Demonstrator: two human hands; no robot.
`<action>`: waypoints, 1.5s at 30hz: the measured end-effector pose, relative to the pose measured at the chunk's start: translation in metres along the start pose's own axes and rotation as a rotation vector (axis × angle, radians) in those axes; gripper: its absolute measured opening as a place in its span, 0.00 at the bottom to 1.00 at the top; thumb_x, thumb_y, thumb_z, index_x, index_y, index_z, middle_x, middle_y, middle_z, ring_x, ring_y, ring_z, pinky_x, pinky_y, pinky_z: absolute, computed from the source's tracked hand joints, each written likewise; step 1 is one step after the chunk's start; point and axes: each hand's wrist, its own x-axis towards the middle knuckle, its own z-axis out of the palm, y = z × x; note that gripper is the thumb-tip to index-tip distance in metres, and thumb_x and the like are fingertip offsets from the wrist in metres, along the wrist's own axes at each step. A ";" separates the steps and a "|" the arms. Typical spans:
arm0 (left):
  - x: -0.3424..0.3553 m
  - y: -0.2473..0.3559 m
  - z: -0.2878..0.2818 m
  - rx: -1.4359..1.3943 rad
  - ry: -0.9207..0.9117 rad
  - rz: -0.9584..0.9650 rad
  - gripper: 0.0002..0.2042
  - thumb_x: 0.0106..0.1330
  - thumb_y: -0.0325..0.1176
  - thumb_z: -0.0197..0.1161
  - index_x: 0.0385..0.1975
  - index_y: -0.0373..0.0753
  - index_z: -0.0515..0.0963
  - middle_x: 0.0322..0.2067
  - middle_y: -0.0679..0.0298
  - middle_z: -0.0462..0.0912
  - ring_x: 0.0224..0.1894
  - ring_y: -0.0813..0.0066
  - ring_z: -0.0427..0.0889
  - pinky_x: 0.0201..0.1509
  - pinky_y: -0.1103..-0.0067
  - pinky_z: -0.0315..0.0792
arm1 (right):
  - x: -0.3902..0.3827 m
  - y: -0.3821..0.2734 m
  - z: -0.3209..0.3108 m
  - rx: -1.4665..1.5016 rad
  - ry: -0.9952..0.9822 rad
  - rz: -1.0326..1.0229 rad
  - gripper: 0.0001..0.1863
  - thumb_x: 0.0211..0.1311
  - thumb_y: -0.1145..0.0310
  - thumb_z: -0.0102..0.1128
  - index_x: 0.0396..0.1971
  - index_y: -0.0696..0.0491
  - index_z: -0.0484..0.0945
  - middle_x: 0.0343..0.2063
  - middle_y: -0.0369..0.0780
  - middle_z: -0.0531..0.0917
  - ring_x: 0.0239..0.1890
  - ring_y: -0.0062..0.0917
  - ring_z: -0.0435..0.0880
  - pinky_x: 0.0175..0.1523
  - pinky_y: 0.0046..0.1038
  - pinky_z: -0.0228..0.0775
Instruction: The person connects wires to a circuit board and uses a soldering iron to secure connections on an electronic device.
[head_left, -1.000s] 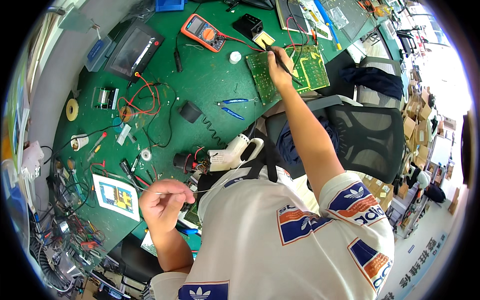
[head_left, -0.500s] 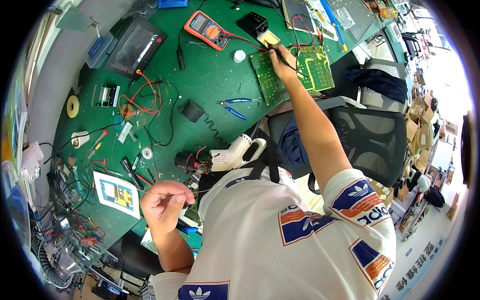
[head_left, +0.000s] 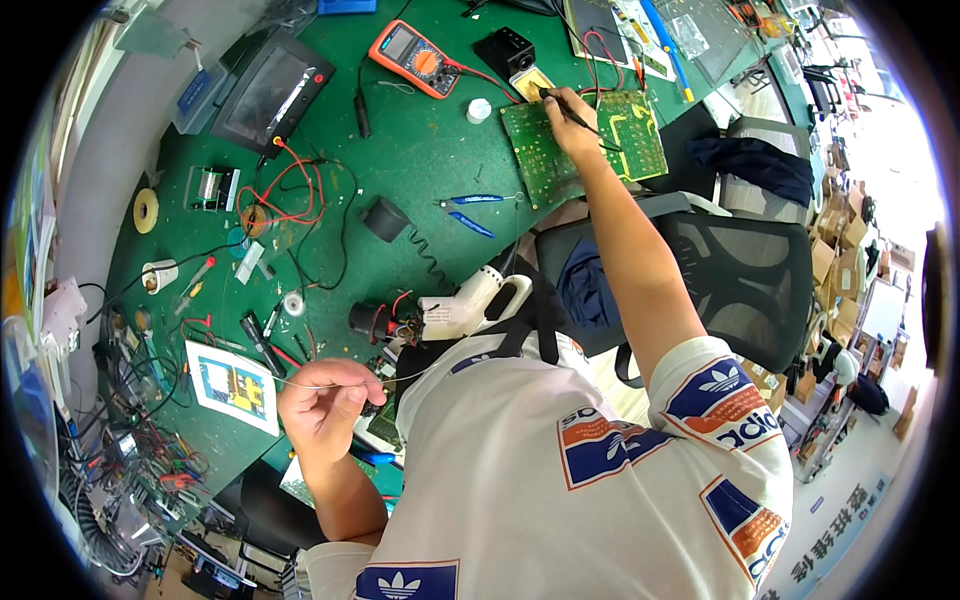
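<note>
Head view: my right hand (head_left: 573,129) has its fingers wrapped close round the black handle of a soldering iron (head_left: 573,115), and my left hand (head_left: 325,402) pinches a thin silvery wire (head_left: 406,380) between thumb and fingertips. Over the last half second I have barely moved; the iron's front end stays by the yellow sponge (head_left: 532,83) at the black iron stand (head_left: 505,52), though whether they touch I can't tell. I judge that no joint is being heated. I reach out almost straight-armed on the right, over the green circuit board (head_left: 632,150) at the workbench (head_left: 420,150)'s front edge. My left elbow is bent, that hand palm-up near a printed sheet (head_left: 232,388). Farther out, blue-handled nippers (head_left: 472,225) lie short of an orange multimeter (head_left: 413,58).
</note>
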 end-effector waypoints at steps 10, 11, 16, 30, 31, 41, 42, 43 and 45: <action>0.000 0.000 0.001 0.037 -0.013 -0.001 0.06 0.65 0.25 0.61 0.36 0.32 0.72 0.27 0.54 0.79 0.25 0.71 0.78 0.29 0.79 0.73 | 0.013 0.024 -0.007 0.633 0.076 0.471 0.10 0.61 0.66 0.54 0.31 0.58 0.77 0.22 0.41 0.83 0.23 0.23 0.82 0.29 0.23 0.71; 0.000 0.000 0.002 0.037 -0.015 0.001 0.06 0.65 0.25 0.61 0.36 0.32 0.72 0.27 0.54 0.79 0.25 0.71 0.77 0.30 0.79 0.73 | 0.014 0.027 -0.008 0.697 0.084 0.557 0.10 0.62 0.66 0.54 0.31 0.58 0.76 0.22 0.41 0.83 0.23 0.24 0.82 0.29 0.24 0.71; 0.000 0.001 0.002 0.025 -0.008 0.006 0.05 0.65 0.24 0.60 0.36 0.32 0.72 0.28 0.54 0.80 0.26 0.72 0.78 0.30 0.79 0.73 | 0.016 0.030 -0.012 0.614 0.070 0.597 0.11 0.64 0.64 0.53 0.36 0.57 0.75 0.27 0.43 0.83 0.25 0.25 0.82 0.32 0.25 0.73; 0.005 -0.008 0.006 -0.020 0.181 0.051 0.07 0.66 0.25 0.58 0.39 0.32 0.69 0.35 0.48 0.81 0.31 0.68 0.83 0.37 0.77 0.77 | 0.008 0.012 -0.011 0.035 0.022 0.049 0.09 0.57 0.65 0.59 0.32 0.54 0.80 0.23 0.43 0.82 0.27 0.29 0.83 0.39 0.27 0.74; 0.007 -0.009 0.006 -0.022 0.199 0.061 0.07 0.66 0.25 0.58 0.40 0.32 0.69 0.35 0.48 0.81 0.30 0.68 0.83 0.38 0.76 0.78 | 0.007 0.014 -0.012 0.061 0.016 0.076 0.09 0.57 0.65 0.59 0.32 0.54 0.80 0.23 0.43 0.82 0.27 0.28 0.83 0.39 0.27 0.74; 0.015 -0.005 0.002 -0.012 0.447 0.235 0.09 0.66 0.27 0.60 0.42 0.33 0.69 0.32 0.51 0.82 0.28 0.69 0.82 0.35 0.77 0.78 | -0.071 -0.109 -0.073 1.411 -0.229 0.395 0.13 0.68 0.65 0.52 0.41 0.60 0.74 0.23 0.44 0.80 0.21 0.28 0.77 0.32 0.28 0.70; 0.018 -0.004 0.002 -0.005 0.452 0.237 0.09 0.66 0.26 0.60 0.42 0.32 0.69 0.32 0.51 0.82 0.27 0.69 0.82 0.34 0.78 0.78 | -0.090 -0.128 -0.076 1.430 -0.271 0.427 0.13 0.68 0.64 0.53 0.40 0.60 0.74 0.22 0.44 0.80 0.21 0.28 0.77 0.32 0.29 0.69; 0.020 -0.004 0.003 -0.017 0.438 0.227 0.08 0.66 0.25 0.59 0.42 0.32 0.70 0.33 0.51 0.82 0.28 0.69 0.82 0.35 0.77 0.78 | -0.108 -0.146 -0.079 1.448 -0.308 0.459 0.13 0.67 0.63 0.54 0.39 0.60 0.74 0.21 0.44 0.80 0.20 0.28 0.76 0.32 0.31 0.69; 0.026 -0.003 0.005 0.001 0.425 0.241 0.08 0.66 0.24 0.58 0.42 0.32 0.70 0.33 0.51 0.83 0.28 0.69 0.83 0.35 0.78 0.77 | -0.127 -0.168 -0.079 1.533 -0.405 0.444 0.12 0.66 0.64 0.54 0.38 0.60 0.75 0.19 0.43 0.79 0.18 0.29 0.75 0.28 0.30 0.65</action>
